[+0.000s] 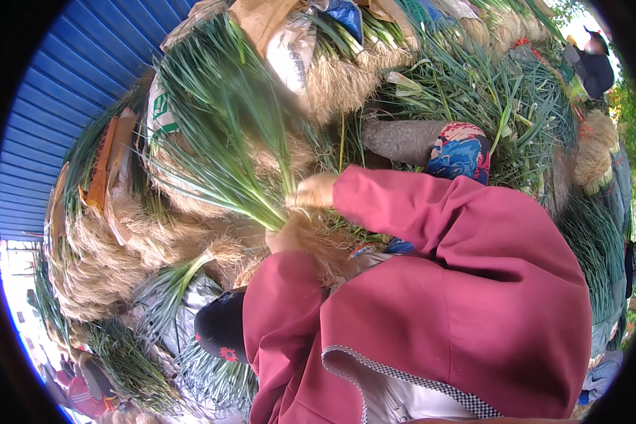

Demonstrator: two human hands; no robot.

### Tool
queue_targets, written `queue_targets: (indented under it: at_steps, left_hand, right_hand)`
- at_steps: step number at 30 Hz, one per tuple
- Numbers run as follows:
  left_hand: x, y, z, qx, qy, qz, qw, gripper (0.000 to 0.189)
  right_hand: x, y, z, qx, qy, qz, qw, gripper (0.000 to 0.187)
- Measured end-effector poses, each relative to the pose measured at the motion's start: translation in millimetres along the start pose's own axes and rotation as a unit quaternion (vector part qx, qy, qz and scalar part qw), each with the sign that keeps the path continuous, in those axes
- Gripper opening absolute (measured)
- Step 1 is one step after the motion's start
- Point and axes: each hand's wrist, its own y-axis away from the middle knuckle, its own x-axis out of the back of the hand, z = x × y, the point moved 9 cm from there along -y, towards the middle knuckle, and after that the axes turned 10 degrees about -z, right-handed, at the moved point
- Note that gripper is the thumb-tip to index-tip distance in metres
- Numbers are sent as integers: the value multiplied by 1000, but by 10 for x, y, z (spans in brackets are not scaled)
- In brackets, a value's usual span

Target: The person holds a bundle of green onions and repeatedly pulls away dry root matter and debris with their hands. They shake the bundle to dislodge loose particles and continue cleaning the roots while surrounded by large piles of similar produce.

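Note:
My left hand (285,237) grips the white lower stems of a large bunch of scallions (249,196). Its long green leaves fan out to the upper left, and pale roots (320,246) hang on the other side of the hand. Just above is my right hand (314,192), slightly blurred, with its curled fingers closed on a thinner group of stems at the bunch's right edge. A small scallion bundle (188,278) lies at the lower left, its roots towards my hands.
Stacked scallions with roots outward (98,265) stand at the left, beside a blue corrugated wall (47,111). Loose leaves (524,106) cover the upper right. My knees, in a patterned sleeve and a dark cover, flank the work. Another person (596,66) is at the far upper right.

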Motion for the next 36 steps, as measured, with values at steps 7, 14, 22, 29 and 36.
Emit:
queue_targets:
  at_steps: [7,14,22,29,36]
  left_hand:
    - [0,-14,53,-36,-79,-28,996,14]
    - [39,-4,148,-59,-118,-18,991,14]
    - [-13,7,133,-69,-95,-33,992,21]
    - [-4,75,152,-51,-101,3,994,20]
    - [-54,52,100,-48,-76,-23,996,18]
  right_hand:
    - [-205,-185,49,113,-42,15,993,20]
    - [-581,359,-509,174,-254,-315,898,14]
    - [872,7,-168,33,-70,199,977,30]
    - [546,-1078,486,129,-177,169,961,66]
    - [549,-946,537,28,-265,184,946,37]
